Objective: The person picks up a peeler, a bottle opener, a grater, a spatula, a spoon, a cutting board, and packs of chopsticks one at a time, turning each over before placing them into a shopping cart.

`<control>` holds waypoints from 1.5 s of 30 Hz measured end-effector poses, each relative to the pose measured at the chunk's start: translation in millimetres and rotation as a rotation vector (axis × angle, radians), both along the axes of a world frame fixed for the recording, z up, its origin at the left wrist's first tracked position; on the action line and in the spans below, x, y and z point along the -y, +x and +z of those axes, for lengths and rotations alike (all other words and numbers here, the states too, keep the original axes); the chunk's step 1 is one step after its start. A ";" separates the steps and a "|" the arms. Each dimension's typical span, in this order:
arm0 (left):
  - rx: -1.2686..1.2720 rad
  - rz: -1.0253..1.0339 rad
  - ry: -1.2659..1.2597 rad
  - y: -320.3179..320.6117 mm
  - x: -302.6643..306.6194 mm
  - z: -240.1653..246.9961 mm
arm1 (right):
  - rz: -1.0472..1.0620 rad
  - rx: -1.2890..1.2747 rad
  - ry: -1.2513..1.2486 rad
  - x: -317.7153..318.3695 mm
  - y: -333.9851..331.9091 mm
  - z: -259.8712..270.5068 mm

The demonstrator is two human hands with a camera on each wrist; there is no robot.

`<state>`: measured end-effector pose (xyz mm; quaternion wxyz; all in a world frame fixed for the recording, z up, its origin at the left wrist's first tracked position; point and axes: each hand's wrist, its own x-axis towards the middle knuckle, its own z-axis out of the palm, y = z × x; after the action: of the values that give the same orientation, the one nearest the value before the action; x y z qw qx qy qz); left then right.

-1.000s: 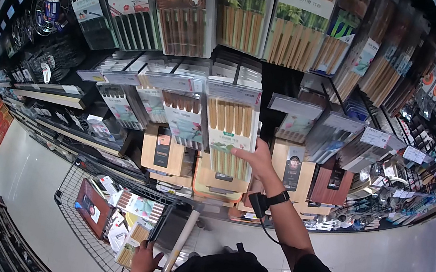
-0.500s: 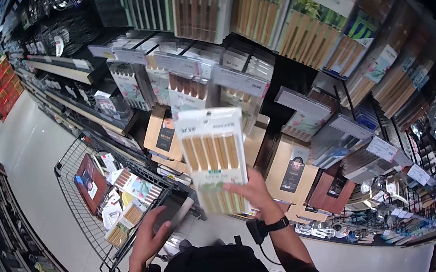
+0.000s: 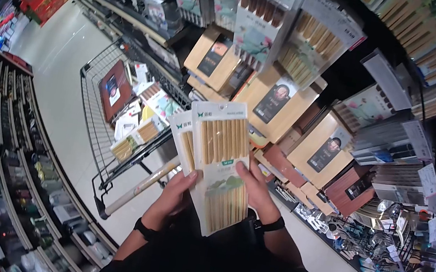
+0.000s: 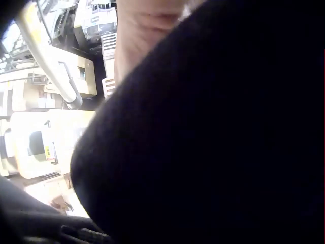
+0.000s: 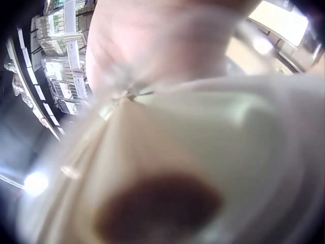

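Two chopstick packs overlap in front of the person's chest in the head view. The front pack (image 3: 222, 160) shows light wooden sticks above a green printed band; the right hand (image 3: 256, 185) grips its right edge, thumb on the front. Behind it, to the left, the rear pack (image 3: 183, 140) is partly covered. The left hand (image 3: 173, 195) holds the packs from the lower left with its thumb on the front; its other fingers are hidden. Dark cloth fills much of the left wrist view beside the left hand (image 4: 142, 38). A blurred pack lies close below the right hand (image 5: 157, 46) in the right wrist view.
A shopping cart (image 3: 93, 132) stands at the left, holding a brown board (image 3: 115, 91) and several packages. Shelves ahead bear wooden cutting boards (image 3: 279, 101) and hanging chopstick packs (image 3: 259, 26). Another shelf row (image 3: 9, 176) runs along the lower left, beyond the floor aisle (image 3: 63, 81).
The right hand has brought the front pack down from the rack to the chest. My left hand has left the cart and now holds on too. A second pack has come into view behind.
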<state>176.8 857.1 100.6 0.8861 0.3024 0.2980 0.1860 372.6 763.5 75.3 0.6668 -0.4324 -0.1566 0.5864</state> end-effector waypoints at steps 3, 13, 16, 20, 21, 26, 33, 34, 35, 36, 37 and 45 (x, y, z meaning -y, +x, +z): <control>-0.061 0.029 0.236 0.2 11.0 13.2 | 0.028 0.009 0.020 3.9 8.6 -2.2; -0.248 0.643 0.119 -17.1 25.1 5.3 | 0.002 0.112 0.174 6.9 46.0 -29.5; 0.443 0.371 -0.154 -45.7 21.8 -15.4 | 0.121 -0.458 0.309 18.7 46.1 -41.9; 0.905 0.124 -0.336 -33.3 26.2 -9.6 | 0.440 -0.608 0.559 3.7 38.8 -32.6; 0.903 0.121 -0.326 -30.7 26.2 -5.7 | 0.469 -0.637 0.566 3.2 34.8 -35.0; 0.508 0.180 -0.120 -5.5 28.9 11.8 | 0.326 -0.499 0.518 16.8 21.9 -27.7; -0.483 0.482 0.239 26.1 29.8 12.4 | 0.057 0.128 0.066 23.9 6.3 4.6; -0.522 0.399 0.470 22.9 31.4 11.4 | 0.069 0.054 0.106 23.9 2.2 -0.5; -0.563 0.328 0.483 18.1 34.7 13.3 | 0.065 0.055 0.102 24.3 -0.7 -3.2; -0.559 0.325 0.483 16.7 37.1 8.3 | 0.061 0.088 0.135 22.8 -2.0 -5.2; -0.565 0.330 0.656 13.6 41.1 -0.2 | 0.058 0.121 0.171 20.1 -2.4 -5.8; -0.319 0.114 0.712 7.7 37.9 37.2 | 0.253 0.396 0.214 17.1 12.7 4.4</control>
<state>184.5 819.1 137.8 0.6566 0.5988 0.3654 0.2773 385.3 746.4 79.7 0.5863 -0.4428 -0.3984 0.5491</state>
